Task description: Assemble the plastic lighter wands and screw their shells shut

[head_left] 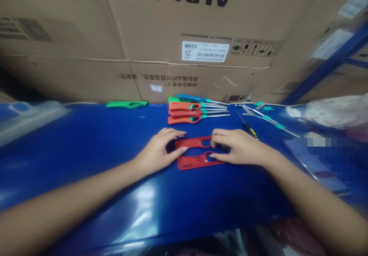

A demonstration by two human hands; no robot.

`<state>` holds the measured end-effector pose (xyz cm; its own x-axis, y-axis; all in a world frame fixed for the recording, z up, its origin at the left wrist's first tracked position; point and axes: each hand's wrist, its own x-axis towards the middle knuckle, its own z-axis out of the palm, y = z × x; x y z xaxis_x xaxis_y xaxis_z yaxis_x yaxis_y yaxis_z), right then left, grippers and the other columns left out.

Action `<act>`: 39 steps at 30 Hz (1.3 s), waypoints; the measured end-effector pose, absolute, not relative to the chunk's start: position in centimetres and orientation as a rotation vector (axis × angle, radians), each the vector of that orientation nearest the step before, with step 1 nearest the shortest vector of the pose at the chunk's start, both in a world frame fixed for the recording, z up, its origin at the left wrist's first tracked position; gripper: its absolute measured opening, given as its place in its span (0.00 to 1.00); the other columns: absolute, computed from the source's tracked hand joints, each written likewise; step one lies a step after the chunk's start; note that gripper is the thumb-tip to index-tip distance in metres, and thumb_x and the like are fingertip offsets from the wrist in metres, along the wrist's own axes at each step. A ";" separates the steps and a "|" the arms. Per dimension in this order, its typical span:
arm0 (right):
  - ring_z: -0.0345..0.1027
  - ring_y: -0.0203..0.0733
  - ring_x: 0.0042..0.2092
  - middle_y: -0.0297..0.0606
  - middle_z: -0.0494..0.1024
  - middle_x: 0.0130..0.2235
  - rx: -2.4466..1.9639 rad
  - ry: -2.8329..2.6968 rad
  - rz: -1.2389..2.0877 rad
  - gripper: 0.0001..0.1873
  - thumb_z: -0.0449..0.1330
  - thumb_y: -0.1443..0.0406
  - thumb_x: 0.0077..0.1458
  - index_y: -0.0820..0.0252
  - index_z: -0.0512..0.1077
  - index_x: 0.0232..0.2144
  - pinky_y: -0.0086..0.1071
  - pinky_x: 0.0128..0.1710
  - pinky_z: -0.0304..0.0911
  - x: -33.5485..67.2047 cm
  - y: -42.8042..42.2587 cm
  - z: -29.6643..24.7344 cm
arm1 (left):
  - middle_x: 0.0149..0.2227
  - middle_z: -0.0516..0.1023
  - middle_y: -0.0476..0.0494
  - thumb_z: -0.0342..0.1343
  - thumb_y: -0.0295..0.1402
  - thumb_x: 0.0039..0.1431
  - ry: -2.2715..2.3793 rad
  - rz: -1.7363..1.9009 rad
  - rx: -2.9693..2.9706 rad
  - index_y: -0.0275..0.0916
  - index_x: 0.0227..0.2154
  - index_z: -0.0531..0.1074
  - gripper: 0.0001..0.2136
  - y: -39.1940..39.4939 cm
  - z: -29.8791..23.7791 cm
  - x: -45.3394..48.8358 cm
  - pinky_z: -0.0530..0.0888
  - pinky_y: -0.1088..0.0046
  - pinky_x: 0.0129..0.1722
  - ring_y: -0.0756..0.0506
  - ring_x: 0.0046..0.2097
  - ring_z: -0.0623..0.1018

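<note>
Two red plastic handle shells (195, 160) lie side by side on the blue table (115, 141), open faces up. My left hand (161, 150) grips their left end, fingers curled over the far shell and thumb against the near one. My right hand (238, 146) pinches their right end between fingers and thumb. Just behind them lies a row of assembled lighters (189, 112) with orange, red, green and blue handles and metal tubes pointing right.
A single green lighter handle (126, 104) lies at the back left. A yellow-and-black screwdriver (248, 127) and loose metal tubes with teal tips (267, 118) lie at the right. Large cardboard boxes (172, 37) wall the back edge. A clear bag (25, 114) sits far left.
</note>
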<state>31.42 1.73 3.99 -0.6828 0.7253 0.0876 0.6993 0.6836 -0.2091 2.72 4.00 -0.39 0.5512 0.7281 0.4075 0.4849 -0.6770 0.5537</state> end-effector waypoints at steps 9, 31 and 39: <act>0.73 0.41 0.42 0.38 0.77 0.45 -1.101 -2.754 0.347 0.08 0.58 0.61 0.65 0.55 0.74 0.43 0.33 0.40 0.66 31.2 1.8 3.5 | 0.48 0.78 0.42 0.56 0.34 0.62 0.742 0.647 2.627 0.42 0.53 0.73 0.17 2.8 0.7 2.6 0.71 0.59 0.51 0.41 0.49 0.75; 0.71 0.40 0.37 0.37 0.77 0.38 -1.100 -2.751 0.358 0.05 0.57 0.65 0.65 0.58 0.73 0.38 0.31 0.35 0.61 30.5 1.6 3.8 | 0.44 0.77 0.42 0.57 0.34 0.60 0.881 0.621 2.620 0.42 0.45 0.75 0.11 3.3 0.4 2.7 0.71 0.59 0.49 0.40 0.46 0.74; 0.72 0.39 0.39 0.38 0.77 0.42 -1.067 -2.716 0.374 0.06 0.58 0.63 0.65 0.57 0.74 0.39 0.32 0.37 0.64 30.5 1.6 3.6 | 0.44 0.77 0.43 0.58 0.34 0.61 0.878 0.641 2.604 0.41 0.45 0.75 0.11 3.3 0.3 2.6 0.71 0.59 0.49 0.40 0.46 0.74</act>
<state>30.53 1.58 3.56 -0.7195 0.6883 0.0920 0.6378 0.7074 -0.3045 2.60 3.33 0.29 0.7107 0.6311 0.3108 0.4882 -0.7606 0.4279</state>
